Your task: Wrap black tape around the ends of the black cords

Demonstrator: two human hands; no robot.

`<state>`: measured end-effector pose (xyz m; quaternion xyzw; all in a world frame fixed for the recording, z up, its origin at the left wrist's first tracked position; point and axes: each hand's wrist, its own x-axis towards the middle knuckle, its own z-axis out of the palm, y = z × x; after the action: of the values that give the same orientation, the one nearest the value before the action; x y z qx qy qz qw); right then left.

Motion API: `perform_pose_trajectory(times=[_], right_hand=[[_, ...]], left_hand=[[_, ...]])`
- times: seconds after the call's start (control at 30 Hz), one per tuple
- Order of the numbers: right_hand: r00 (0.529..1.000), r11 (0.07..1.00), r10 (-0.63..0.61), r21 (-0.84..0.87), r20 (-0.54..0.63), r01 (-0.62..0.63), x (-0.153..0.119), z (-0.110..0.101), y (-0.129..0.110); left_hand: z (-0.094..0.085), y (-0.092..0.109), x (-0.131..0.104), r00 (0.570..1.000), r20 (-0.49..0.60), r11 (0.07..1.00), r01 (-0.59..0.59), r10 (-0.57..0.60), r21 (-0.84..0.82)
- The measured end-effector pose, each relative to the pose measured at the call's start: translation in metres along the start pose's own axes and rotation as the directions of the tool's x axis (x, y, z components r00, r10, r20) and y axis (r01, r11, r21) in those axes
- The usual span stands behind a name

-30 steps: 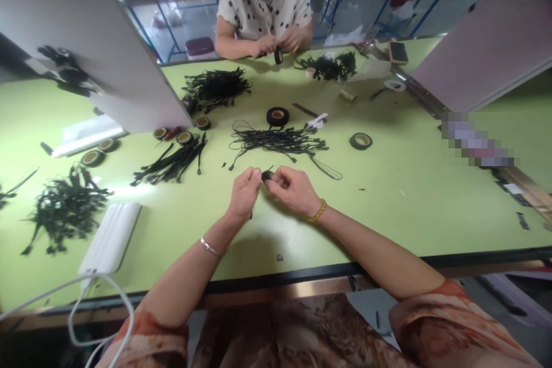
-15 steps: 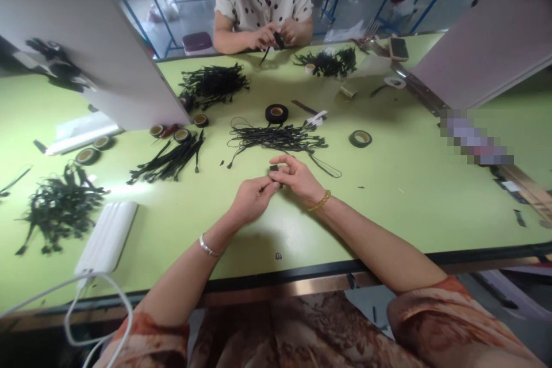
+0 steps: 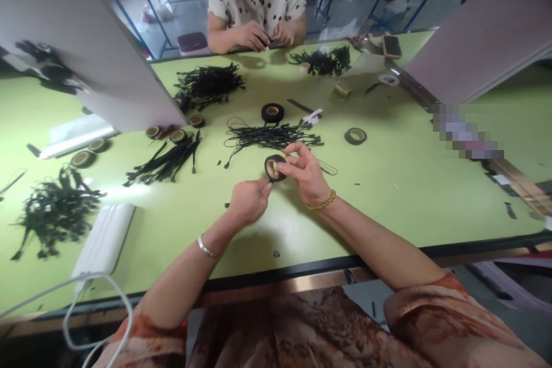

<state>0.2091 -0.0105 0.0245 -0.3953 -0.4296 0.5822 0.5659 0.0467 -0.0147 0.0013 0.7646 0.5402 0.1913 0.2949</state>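
Observation:
A roll of black tape (image 3: 276,158) with a tan core stands on edge between my hands, just above the green table. My right hand (image 3: 307,175) grips its right side, the thumb by the core opening and the index finger bent above. My left hand (image 3: 250,200) is closed just below and left of the roll, thumb and index finger pinched at its lower edge. A small black end (image 3: 227,204) pokes out to the left of my left hand, apparently from a thin black cable mostly hidden inside it. Behind the roll lies a bundle of black cables (image 3: 269,135).
More cable piles lie left (image 3: 166,158), far left (image 3: 56,213) and across the table (image 3: 211,83). Loose tape rolls include one behind (image 3: 273,119) and one right (image 3: 356,136). A white power bank (image 3: 106,238) with a cord is front left. A co-worker's hands (image 3: 254,35) work opposite.
The tape roll has turned so its core faces me, and it shows more clearly. My right hand has shifted slightly right, my left hand slightly left and down. The view has shifted a little.

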Motion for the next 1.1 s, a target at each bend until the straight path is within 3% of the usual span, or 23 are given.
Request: perform_pose_trajectory(times=[0.13,0.3,0.37,0.43,0.53,0.63,0.77,0.83,0.97,1.1], right_hand=[[0.999,0.998,-0.037,-0.041,0.033,0.038,0.000,-0.004,-0.003],[0.989,0.996,-0.013,-0.090,0.150,0.027,0.004,-0.010,-0.001],[0.987,0.991,-0.010,-0.132,0.163,0.032,0.006,-0.012,0.001],[0.982,0.982,0.000,-0.186,0.186,0.036,0.006,-0.011,0.005],[0.975,0.952,0.024,-0.302,0.220,0.044,0.005,-0.009,0.009],[0.973,0.918,0.059,-0.395,0.223,0.034,0.004,-0.007,0.011],[0.965,0.900,0.139,-0.434,0.221,-0.030,0.005,-0.006,0.011],[0.964,0.897,0.157,-0.440,0.216,-0.047,0.006,-0.007,0.011],[0.967,0.902,0.152,-0.430,0.204,-0.051,0.008,-0.007,0.013],[0.958,0.914,0.186,-0.395,0.216,-0.088,0.008,-0.006,0.018]], left_hand=[[0.001,-0.010,0.006,0.993,-0.035,0.936,0.093,-0.111,-0.339],[-0.008,-0.011,0.009,0.968,0.008,0.630,0.170,-0.252,-0.758],[-0.012,-0.009,0.009,0.956,0.058,0.506,0.202,-0.286,-0.839],[-0.014,-0.007,0.009,0.956,0.069,0.456,0.199,-0.286,-0.868],[-0.011,-0.008,0.009,0.967,0.017,0.502,0.146,-0.252,-0.853],[-0.005,-0.010,0.007,0.987,-0.048,0.623,0.061,-0.156,-0.780],[0.000,-0.010,0.004,0.991,-0.134,0.837,-0.055,-0.023,-0.545],[0.001,-0.008,0.003,0.985,-0.170,0.899,-0.090,0.017,-0.428],[0.000,-0.004,0.001,0.970,-0.232,0.946,-0.143,0.075,-0.292],[-0.003,-0.002,-0.002,0.979,-0.194,0.965,-0.102,0.055,-0.242]])
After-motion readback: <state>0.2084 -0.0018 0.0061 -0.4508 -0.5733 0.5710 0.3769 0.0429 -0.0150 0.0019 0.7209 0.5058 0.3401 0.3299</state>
